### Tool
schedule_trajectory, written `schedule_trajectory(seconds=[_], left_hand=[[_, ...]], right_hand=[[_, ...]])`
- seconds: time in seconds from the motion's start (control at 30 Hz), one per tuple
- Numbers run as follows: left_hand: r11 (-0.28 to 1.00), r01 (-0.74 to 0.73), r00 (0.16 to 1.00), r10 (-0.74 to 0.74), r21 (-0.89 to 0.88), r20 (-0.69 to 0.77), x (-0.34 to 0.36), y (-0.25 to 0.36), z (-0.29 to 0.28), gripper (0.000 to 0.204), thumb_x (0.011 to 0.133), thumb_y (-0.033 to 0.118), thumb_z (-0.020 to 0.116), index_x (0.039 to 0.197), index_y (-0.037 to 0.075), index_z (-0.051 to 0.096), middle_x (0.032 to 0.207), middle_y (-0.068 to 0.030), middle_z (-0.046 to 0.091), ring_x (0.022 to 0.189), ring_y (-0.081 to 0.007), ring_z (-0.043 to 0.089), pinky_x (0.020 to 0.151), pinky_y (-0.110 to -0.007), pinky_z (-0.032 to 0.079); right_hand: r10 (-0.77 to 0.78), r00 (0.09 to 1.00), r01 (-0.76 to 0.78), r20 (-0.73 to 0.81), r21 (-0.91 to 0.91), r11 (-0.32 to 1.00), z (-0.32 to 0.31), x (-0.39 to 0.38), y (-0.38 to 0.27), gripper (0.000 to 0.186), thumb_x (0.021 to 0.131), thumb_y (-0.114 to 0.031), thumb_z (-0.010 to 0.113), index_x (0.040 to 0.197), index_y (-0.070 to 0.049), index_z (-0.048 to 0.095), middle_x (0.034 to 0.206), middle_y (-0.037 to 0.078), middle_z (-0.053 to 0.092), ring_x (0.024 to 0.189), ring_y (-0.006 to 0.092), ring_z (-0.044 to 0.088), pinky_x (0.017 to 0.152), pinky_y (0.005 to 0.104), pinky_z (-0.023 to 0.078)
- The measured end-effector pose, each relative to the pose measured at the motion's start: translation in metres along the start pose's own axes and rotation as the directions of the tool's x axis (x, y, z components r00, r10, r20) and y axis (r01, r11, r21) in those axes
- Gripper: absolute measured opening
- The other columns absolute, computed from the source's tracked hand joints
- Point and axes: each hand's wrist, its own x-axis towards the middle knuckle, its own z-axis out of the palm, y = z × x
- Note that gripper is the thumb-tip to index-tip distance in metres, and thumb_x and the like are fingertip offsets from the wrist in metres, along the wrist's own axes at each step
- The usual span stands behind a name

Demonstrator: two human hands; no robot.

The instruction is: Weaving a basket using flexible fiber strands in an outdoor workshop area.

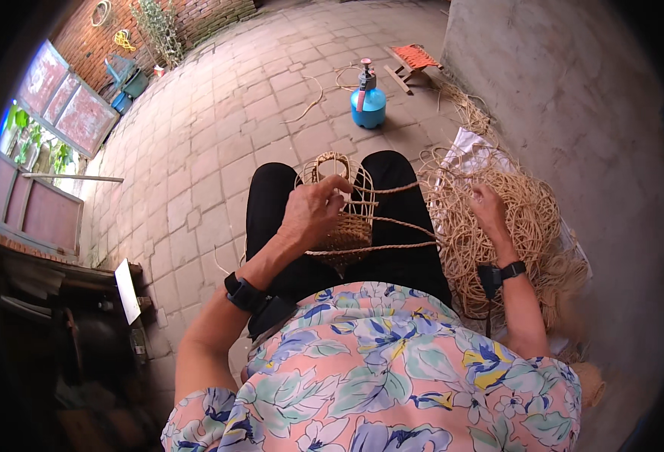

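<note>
1. Woven basket [347,232] sits at the frame's centre.
2. Left hand [313,213] curls over it; I cannot tell whether its fingers grip anything.
3. Right hand [489,212], fingers bent, overlaps the rope pile [532,218]; grip unclear.

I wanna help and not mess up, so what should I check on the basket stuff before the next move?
1. Woven basket between the legs: ok.
2. Left grip at the basket: ok, in front of its unfinished frame.
3. Right grip holding a strand: cannot tell; it's over the rope pile.
4. Rope pile neatly untangled: not ok, loops heaped together.
5. Blue sprayer away from the basket: ok, standing on the paving.
</note>
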Motion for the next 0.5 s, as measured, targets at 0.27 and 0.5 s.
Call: schedule_trajectory(seconds=[0.27, 0.5], left_hand=[[0.955, -0.131, 0.990, 0.115, 0.265, 0.078, 0.009, 0.002, 0.014, 0.015, 0.086, 0.012, 0.054, 0.095, 0.008, 0.065, 0.068, -0.0151, 0.063, 0.065, -0.0320, 0.064, 0.062, -0.040, 0.050], [0.985, -0.034, 0.991, 0.055, 0.166, -0.121, 0.013, -0.011, -0.006, 0.016, 0.083, 0.010, 0.055, 0.095, 0.008, 0.065, 0.058, -0.0126, 0.057, 0.055, -0.0260, 0.060, 0.054, -0.035, 0.045]], right_hand=[[-0.677, 0.736, 0.658, 0.008, 0.230, 0.717, 0.046, -0.005, -0.170, 0.014, 0.084, -0.015, 0.063, 0.094, -0.006, 0.063, 0.083, 0.013, 0.062, 0.080, 0.0335, 0.062, 0.069, 0.0393, 0.051], [0.013, 0.996, -0.020, 0.083, 0.091, 0.996, 0.015, 0.008, 0.017, 0.024, 0.090, -0.024, 0.052, 0.086, -0.004, 0.063, 0.074, 0.016, 0.062, 0.066, 0.0245, 0.061, 0.061, 0.0379, 0.046]])
